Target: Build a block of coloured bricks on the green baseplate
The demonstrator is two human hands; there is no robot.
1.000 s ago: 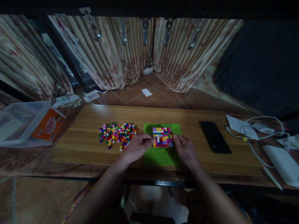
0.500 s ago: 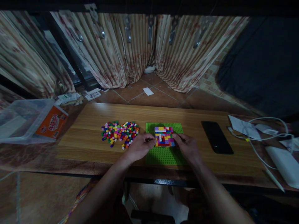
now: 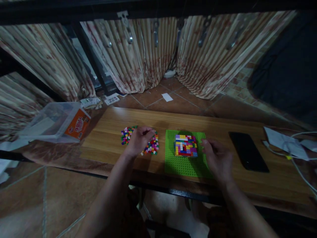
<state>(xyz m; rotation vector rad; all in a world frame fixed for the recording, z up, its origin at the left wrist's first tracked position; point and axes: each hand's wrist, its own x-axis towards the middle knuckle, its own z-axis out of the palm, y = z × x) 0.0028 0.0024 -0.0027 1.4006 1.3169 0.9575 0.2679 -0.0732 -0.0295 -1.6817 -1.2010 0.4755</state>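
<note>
Left hand (image 3: 138,140): rests on the pile of loose bricks, fingers curled down into it; whether a brick is pinched between them cannot be told.
Right hand (image 3: 216,158): loosely curled, holds nothing visible, lies on the right edge of the green baseplate, just beside the brick block at its 3 o'clock.
Loose bricks (image 3: 151,147): small multicoloured pieces heaped on the wooden board, at 9 o'clock from the baseplate, partly covered by the left hand.
Green baseplate (image 3: 184,163): flat studded square, lies between the two hands.
Brick block (image 3: 185,145): square patch of mixed colours, seated on the far half of the baseplate, touched by neither hand.
Wooden board (image 3: 111,138): bears bricks, baseplate and phone.
Phone (image 3: 247,154): dark, screen off, flat at 3 o'clock from the right hand, near but apart.
Cable and papers (image 3: 284,142): white, further out at 3 o'clock.
Clear plastic box (image 3: 53,120): orange label, at 9 o'clock, off the board.
Curtains (image 3: 138,59): striped, at 12 o'clock, reaching the tiled floor.
</note>
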